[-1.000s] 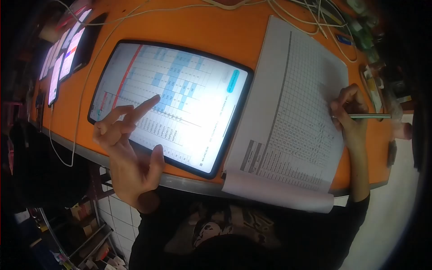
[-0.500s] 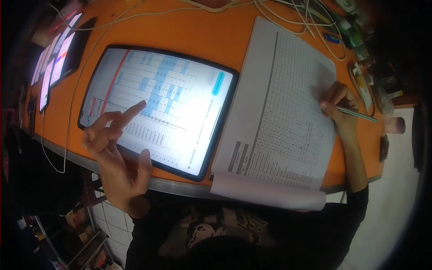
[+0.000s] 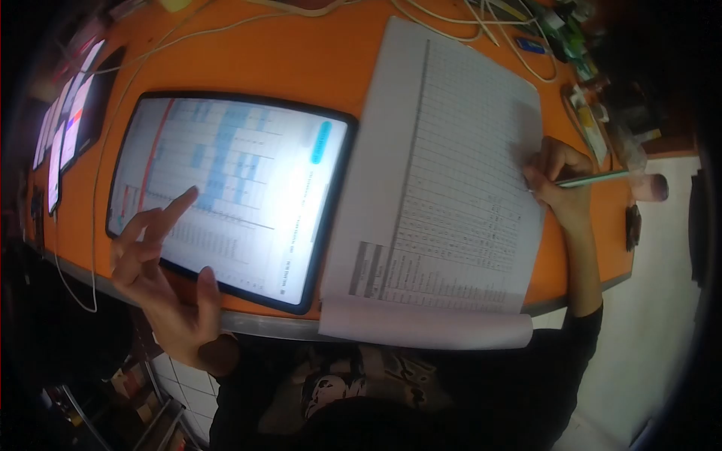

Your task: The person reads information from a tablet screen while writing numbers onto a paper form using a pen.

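One pen (image 3: 594,179) is pinched btwn thumb & fingers of the R hand (image 3: 560,177), at the R edge of the printed sheets (image 3: 459,158). The L hand (image 3: 162,278) is held w/ fingers loosely spread over the lit tablet (image 3: 248,188) — index fingertip at the screen, contact can't be told. Tablet & sheets are laid side by side on the orange tabletop (image 3: 301,56) — sheets' near end curled — w/ lit phones (image 3: 75,116) at far L.
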Available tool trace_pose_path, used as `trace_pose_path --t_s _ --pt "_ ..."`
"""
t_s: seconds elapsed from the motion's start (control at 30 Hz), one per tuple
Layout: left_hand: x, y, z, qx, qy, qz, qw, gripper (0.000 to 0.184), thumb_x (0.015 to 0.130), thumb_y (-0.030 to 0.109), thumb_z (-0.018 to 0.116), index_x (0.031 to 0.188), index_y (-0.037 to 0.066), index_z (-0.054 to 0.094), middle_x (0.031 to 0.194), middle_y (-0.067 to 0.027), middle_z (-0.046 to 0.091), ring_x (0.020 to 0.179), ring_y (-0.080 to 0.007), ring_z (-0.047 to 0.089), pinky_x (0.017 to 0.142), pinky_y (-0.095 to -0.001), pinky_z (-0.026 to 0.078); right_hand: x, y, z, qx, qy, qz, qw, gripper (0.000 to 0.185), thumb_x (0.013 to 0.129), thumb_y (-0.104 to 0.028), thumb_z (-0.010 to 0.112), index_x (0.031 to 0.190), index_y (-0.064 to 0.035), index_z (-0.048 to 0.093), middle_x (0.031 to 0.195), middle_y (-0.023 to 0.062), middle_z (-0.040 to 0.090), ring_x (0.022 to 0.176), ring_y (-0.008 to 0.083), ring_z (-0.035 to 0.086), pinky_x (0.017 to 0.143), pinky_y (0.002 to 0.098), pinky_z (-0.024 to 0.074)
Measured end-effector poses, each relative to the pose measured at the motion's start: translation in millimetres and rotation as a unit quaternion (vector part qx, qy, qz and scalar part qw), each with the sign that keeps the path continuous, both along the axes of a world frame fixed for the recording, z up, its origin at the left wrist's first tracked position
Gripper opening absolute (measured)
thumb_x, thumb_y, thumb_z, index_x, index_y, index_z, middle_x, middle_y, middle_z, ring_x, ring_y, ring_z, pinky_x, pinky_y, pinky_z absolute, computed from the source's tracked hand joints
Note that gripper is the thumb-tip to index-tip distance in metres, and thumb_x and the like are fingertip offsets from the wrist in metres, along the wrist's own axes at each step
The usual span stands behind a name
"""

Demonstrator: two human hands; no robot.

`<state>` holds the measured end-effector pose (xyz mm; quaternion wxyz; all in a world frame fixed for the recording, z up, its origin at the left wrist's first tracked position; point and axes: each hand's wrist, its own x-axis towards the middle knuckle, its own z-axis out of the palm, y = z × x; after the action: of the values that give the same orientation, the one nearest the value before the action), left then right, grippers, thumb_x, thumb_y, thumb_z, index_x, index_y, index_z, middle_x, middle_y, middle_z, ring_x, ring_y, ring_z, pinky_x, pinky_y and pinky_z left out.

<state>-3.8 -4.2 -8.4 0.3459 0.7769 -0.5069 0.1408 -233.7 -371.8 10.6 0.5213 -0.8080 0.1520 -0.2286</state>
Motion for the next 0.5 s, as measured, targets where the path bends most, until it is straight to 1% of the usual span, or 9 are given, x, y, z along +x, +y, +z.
trace_pose_path --t_s 0.07,0.1,0.17,0.2,0.23,0.3,0.33,0.4,0.5 --pt "2.2 1.9 -3.8 -0.021 0.025 -0.011 0.999 0.051 0.070 0.013 0.058 0.111 0.016 0.028 0.116 -0.0192 0.059 0.116 -0.0269 0.043 0.097 -0.0452 0.032 -1.7 -1.1 -0.5 0.007 -0.006 0.010 1.000 0.038 0.069 0.013 0.064 0.056 -0.0091 0.036 0.056 -0.0008 0.044 0.046 0.0047 0.044 0.041 0.0188 0.0332" --pt "4.0 2.9 -4.5 -0.028 0.031 -0.027 0.999 0.051 0.070 0.013 0.058 0.111 0.016 0.028 0.116 -0.0192 0.059 0.116 -0.0269 0.043 0.097 -0.0452 0.032 -3.7 -1.3 0.7 0.000 0.000 -0.006 1.000 0.038 0.069 0.013 0.064 0.056 -0.0091 0.036 0.056 -0.0008 0.044 0.046 0.0047 0.044 0.041 0.0188 0.0332" --pt "6.4 7.7 -2.0 0.034 -0.022 -0.007 0.999 0.050 0.073 0.016 0.057 0.112 0.017 0.027 0.117 -0.0203 0.058 0.117 -0.0280 0.044 0.099 -0.0485 0.029 -4.6 -1.2 1.6 -0.018 0.033 -0.010 0.999 0.037 0.067 0.010 0.067 0.055 -0.0087 0.038 0.058 -0.0014 0.046 0.050 0.0040 0.045 0.045 0.0187 0.0335" --pt "4.7 8.0 -1.6 0.040 -0.027 0.005 0.999 0.046 0.076 0.018 0.055 0.113 0.016 0.027 0.118 -0.0209 0.057 0.117 -0.0283 0.044 0.102 -0.0495 0.027 -5.1 -1.4 2.4 -0.021 0.035 -0.020 0.999 0.037 0.067 0.010 0.067 0.055 -0.0087 0.038 0.058 -0.0014 0.046 0.050 0.0040 0.045 0.045 0.0187 0.0335" --pt "3.3 7.8 -2.7 0.039 -0.027 -0.003 0.999 0.046 0.076 0.018 0.055 0.113 0.016 0.027 0.118 -0.0209 0.057 0.117 -0.0283 0.044 0.102 -0.0495 0.027 -5.1 -1.5 2.8 -0.017 0.034 -0.010 0.999 0.037 0.066 0.009 0.068 0.055 -0.0087 0.038 0.058 -0.0016 0.046 0.052 0.0037 0.045 0.047 0.0186 0.0333" --pt "1.6 7.5 -2.6 0.039 -0.020 0.020 0.999 0.045 0.077 0.020 0.055 0.113 0.016 0.027 0.118 -0.0196 0.058 0.118 -0.0283 0.043 0.102 -0.0513 0.027 -7.0 -2.5 2.3 -0.010 0.032 -0.003 0.999 0.037 0.066 0.008 0.069 0.054 -0.0087 0.039 0.058 -0.0019 0.046 0.053 0.0034 0.045 0.048 0.0186 0.0331" --pt "1.7 8.3 -3.2 0.040 -0.021 0.018 0.999 0.045 0.077 0.020 0.055 0.113 0.016 0.027 0.118 -0.0196 0.058 0.118 -0.0283 0.043 0.102 -0.0513 0.027 -7.3 -2.7 1.0 -0.032 0.024 0.005 0.999 0.037 0.065 0.009 0.069 0.054 -0.0085 0.039 0.058 -0.0018 0.046 0.052 0.0034 0.044 0.048 0.0186 0.0333" --pt "2.2 10.7 -4.7 0.050 -0.025 0.027 0.998 0.042 0.082 0.026 0.051 0.117 0.019 0.028 0.124 -0.0194 0.053 0.118 -0.0301 0.045 0.102 -0.0568 0.028 -5.0 0.8 -0.7 -0.054 0.015 0.013 0.998 0.037 0.065 0.009 0.069 0.054 -0.0083 0.038 0.058 -0.0017 0.046 0.052 0.0034 0.044 0.048 0.0186 0.0334" --pt "0.6 9.6 -4.9 0.050 -0.031 0.041 0.997 0.041 0.083 0.024 0.051 0.117 0.020 0.027 0.126 -0.0185 0.052 0.119 -0.0297 0.044 0.103 -0.0571 0.028 -2.0 7.6 -1.4 -0.040 -0.007 0.043 0.998 0.037 0.065 0.009 0.069 0.054 -0.0079 0.038 0.058 -0.0014 0.046 0.052 0.0034 0.044 0.048 0.0185 0.0332"
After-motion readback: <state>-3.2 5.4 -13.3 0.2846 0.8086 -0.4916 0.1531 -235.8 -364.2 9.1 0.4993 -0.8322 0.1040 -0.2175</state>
